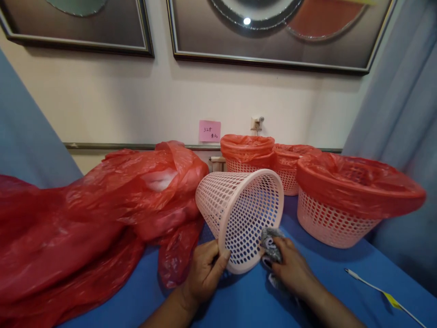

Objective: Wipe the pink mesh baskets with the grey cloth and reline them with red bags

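A pale pink perforated plastic wastebasket [218, 196] lies tipped on its side, its open mouth facing me and to the right. My left hand [205, 271] grips the lower left of its rim, thumb on the inner side and the other fingers partly hidden behind the wall. In my right hand [292, 264] is a bunched grey cloth [272, 243] with white markings. The cloth touches the basket's rim at the lower right. Both hands are closed.
A large heap of red plastic bags [112, 214] spreads over the left of the blue table [252, 305]. Red-lined baskets [337, 218] stand at the back right. A white cable [368, 284] with a yellow tag lies front right. A pink note [209, 131] is on the wall.
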`<state>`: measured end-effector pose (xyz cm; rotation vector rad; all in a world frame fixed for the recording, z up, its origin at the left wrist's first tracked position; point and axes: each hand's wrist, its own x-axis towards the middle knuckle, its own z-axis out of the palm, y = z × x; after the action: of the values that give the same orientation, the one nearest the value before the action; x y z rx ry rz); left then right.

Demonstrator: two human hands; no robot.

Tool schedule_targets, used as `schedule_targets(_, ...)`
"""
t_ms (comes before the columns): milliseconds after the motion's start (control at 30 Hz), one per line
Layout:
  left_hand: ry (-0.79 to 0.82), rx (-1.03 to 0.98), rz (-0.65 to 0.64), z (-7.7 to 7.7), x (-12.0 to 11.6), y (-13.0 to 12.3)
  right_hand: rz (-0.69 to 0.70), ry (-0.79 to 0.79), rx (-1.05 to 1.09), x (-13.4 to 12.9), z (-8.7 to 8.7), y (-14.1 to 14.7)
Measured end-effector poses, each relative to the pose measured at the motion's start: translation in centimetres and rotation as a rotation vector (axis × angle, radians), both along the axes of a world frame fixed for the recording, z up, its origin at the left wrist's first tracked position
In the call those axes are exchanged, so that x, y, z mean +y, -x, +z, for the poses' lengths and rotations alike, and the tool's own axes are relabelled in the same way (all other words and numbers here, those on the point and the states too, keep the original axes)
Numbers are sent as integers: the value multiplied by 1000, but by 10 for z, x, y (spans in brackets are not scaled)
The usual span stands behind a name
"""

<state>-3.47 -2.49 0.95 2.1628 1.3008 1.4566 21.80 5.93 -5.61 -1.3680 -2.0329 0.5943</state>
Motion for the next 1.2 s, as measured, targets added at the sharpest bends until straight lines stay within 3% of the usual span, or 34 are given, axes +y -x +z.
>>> schedule_targets(133, 0, -26, 2, -1, 1, -1, 306, 23, 178, -41, 17, 30)
schedule_targets(233, 12, -67, -13, -1, 1, 0, 434, -47, 317, -64, 31, 53)
schedule_targets(400, 6, -105, -82, 3, 0, 3, 424, -380, 450, -65, 64, 72)
schedule_targets(533, -24, -59, -72, 6, -2, 4, 369, -691, 460, -38, 89, 76)
schedule_targets(600, -53, -11, -19, 5, -3, 4, 274, -734, 469, -24, 94, 79)
schedule_targets(667, -65, 24, 36, 3, -2, 2, 224, -632, 484, -16, 92, 82)
schedule_targets(833, -56, 24, 34, -3, -3, 1, 591, -155, 336, -27, 76, 77)
schedule_targets(933, -56, 15, 47, -2, -3, 1, 633, -55, 148, -31, 61, 58)
schedule_targets(1000, -62, -3, 75, -1, -3, 2, 545, -91, -21, -25, 49, 40)
schedule_targets(1100, -48, -40, 88, 0, -3, 5, 249, -215, -232, -3, 31, 12)
schedule_targets(1200, -25, -93, 89, 1, -2, 7, -26, -353, -243, 19, 18, -15)
